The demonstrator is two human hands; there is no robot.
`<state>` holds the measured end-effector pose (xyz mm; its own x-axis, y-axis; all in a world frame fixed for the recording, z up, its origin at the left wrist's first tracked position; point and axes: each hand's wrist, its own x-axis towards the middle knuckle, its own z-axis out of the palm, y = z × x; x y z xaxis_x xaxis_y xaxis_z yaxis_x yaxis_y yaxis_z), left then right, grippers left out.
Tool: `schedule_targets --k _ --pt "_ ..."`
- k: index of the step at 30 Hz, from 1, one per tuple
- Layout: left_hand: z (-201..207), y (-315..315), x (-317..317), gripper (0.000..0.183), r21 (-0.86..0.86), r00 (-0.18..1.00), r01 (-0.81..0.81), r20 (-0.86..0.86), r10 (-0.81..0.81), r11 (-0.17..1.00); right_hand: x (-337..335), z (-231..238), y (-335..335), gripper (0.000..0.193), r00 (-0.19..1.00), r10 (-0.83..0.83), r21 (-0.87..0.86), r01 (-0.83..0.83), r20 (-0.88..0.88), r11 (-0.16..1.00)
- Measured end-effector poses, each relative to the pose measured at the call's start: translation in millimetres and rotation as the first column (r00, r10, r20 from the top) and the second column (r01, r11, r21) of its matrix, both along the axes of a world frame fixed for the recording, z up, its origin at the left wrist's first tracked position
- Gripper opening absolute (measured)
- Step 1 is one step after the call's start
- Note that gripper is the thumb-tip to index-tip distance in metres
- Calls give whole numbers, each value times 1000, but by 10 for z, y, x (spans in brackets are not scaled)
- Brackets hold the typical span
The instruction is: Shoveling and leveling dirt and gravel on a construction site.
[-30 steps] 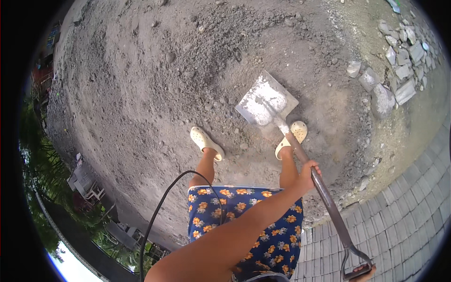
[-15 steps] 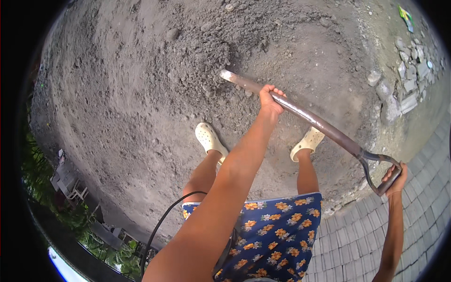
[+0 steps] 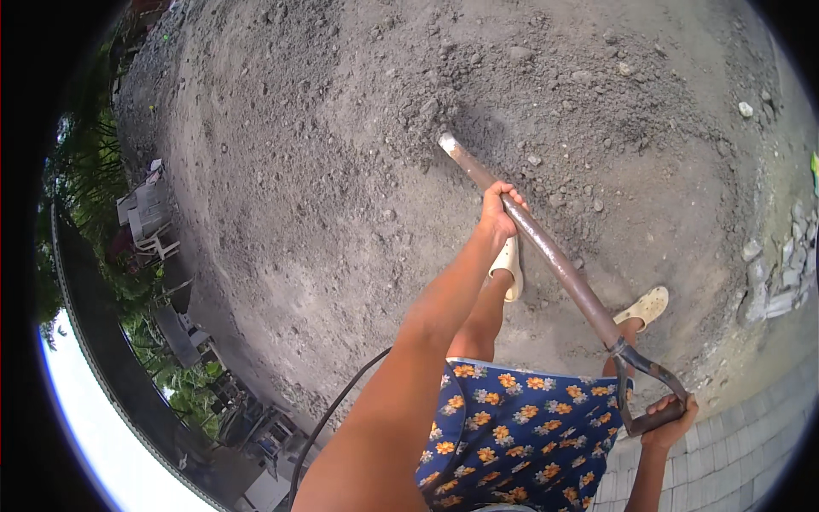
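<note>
A shovel (image 3: 554,260) with a brown shaft and a dark D-shaped handle slants across in front of me. Midway along the shaft, my left hand (image 3: 502,209) is wrapped round it. My right hand (image 3: 670,421) grips the crossbar of the D-handle, near my right hip. The shaft's far end, pale and worn, runs into loose grey soil (image 3: 426,111); the blade is hidden there. Below the shaft are my feet in cream clogs, the left clog (image 3: 509,271) close to the shaft and the right clog (image 3: 646,307) beyond it.
Broken rubble (image 3: 789,264) lies at the right edge, beside grey paving (image 3: 725,452) at the lower right. A white chair (image 3: 158,243) and plants stand far left. A black cable (image 3: 337,399) hangs by my left arm. Small stones dot the soil.
The view has swung left, so the rubble and my feet sit further right. The handle end has come closer to my body, and the shaft is steeper. Both hands keep their hold.
</note>
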<state>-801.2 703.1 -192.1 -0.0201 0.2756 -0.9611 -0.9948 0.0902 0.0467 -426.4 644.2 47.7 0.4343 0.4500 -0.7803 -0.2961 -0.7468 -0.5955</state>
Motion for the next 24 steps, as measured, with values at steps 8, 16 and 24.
schedule_targets --k 8,16,24 --pt "1542 -1439 -2596 12 356 901 -211 -291 322 911 -1677 196 -264 32 547 835 822 -498 53 274" --pt "3014 -925 -2095 23 736 849 269 -486 208 621 -1241 625 -300 21 497 867 922 -314 -43 226" --pt "802 -75 1146 7 300 983 44 -186 13 953 1689 -163 -202 30 917 33 92 4 -398 996"
